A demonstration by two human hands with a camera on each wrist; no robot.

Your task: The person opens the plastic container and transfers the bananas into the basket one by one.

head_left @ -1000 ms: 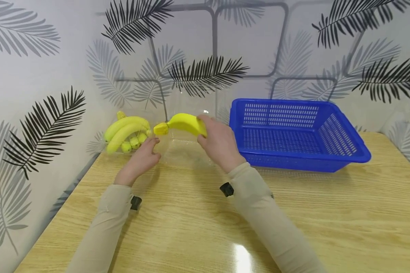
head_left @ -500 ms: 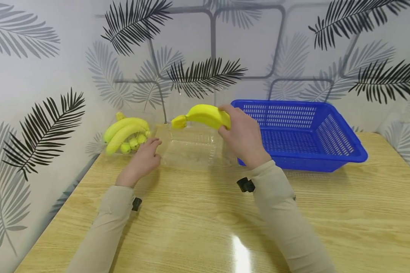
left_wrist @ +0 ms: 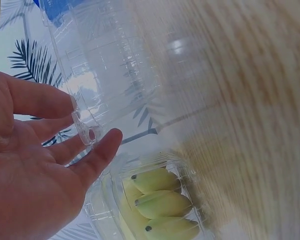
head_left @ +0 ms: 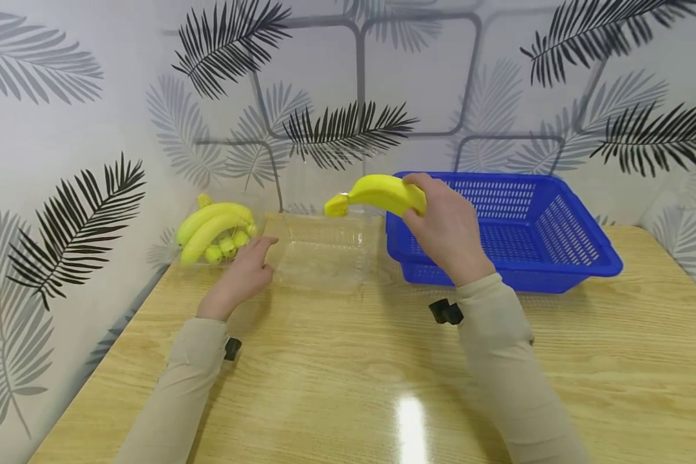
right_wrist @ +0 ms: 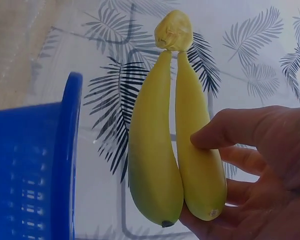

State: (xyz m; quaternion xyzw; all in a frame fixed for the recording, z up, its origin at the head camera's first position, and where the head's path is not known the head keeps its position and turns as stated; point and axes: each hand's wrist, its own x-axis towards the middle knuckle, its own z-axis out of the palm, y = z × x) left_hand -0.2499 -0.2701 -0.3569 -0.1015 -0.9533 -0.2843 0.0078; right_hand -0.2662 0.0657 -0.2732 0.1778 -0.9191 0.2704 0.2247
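My right hand [head_left: 449, 225] grips a small bunch of bananas [right_wrist: 152, 150], two yellow bananas joined at the stem, held in the air with the stem to the left. In the head view the bunch [head_left: 383, 191] is beside the left rim of a blue plastic basket [head_left: 600, 264]. My left hand [head_left: 240, 277] has its fingers extended, with fingertips at the rim of a clear plastic clamshell box [left_wrist: 82, 127]. Thumb and forefinger stand apart. More bananas [head_left: 214, 229] lie left of that hand inside clear plastic; their ends [left_wrist: 162, 202] show in the left wrist view.
The wooden table [head_left: 336, 374] reaches back to a leaf-patterned wall [head_left: 336, 71]. The basket stands at the back right, with no bananas visible in it. Clear plastic [head_left: 325, 254] lies between basket and bananas.
My right hand has carried the bunch of bananas rightward, from above the clear plastic to the basket's left side. The left hand has stayed almost still.
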